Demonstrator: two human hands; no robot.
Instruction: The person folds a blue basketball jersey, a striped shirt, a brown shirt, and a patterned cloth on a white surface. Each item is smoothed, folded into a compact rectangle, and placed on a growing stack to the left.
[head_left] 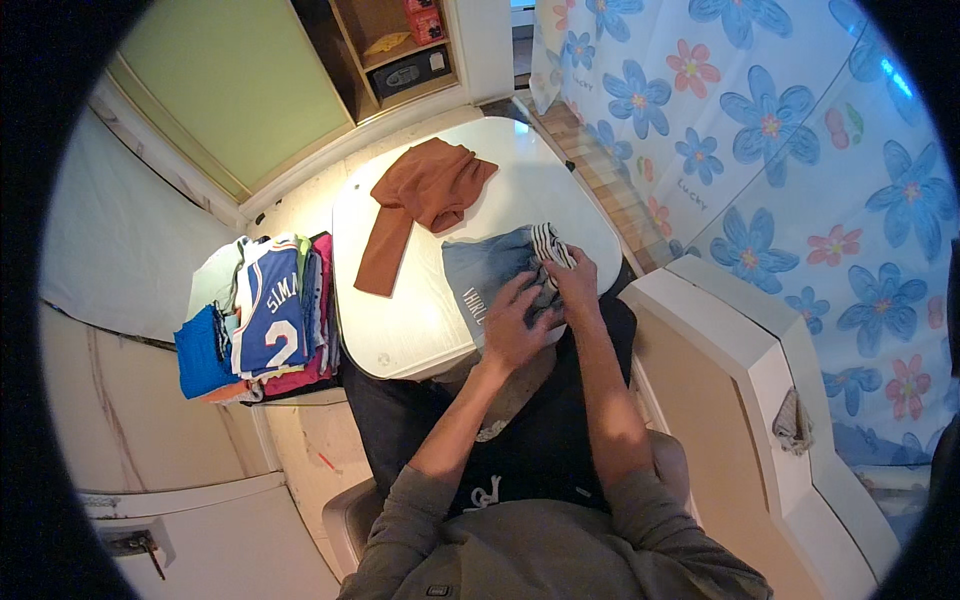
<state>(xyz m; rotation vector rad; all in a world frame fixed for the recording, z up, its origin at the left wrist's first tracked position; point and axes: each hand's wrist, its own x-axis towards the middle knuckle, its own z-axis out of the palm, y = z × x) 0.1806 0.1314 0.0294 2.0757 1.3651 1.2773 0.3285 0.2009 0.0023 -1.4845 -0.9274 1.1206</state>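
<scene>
A blue denim garment (488,262) with white lettering lies at the near right of the white table, its black-and-white striped band gathered at the far right end. My left hand (518,325) rests on it, fingers spread over the bunched cloth. At the striped end, my right hand (574,284) has its fingers bent around the fabric, and the fingertips are partly hidden. Beyond, a rust-brown long-sleeved top (428,185) lies crumpled, one sleeve stretched toward the near left.
The white table (400,335) has rounded corners. Left of it stands a pile of folded clothes with a blue basketball jersey (272,310) on top. A pale cabinet (700,375) is close on the right, before a flowered curtain (770,130). Shelves (400,60) stand behind.
</scene>
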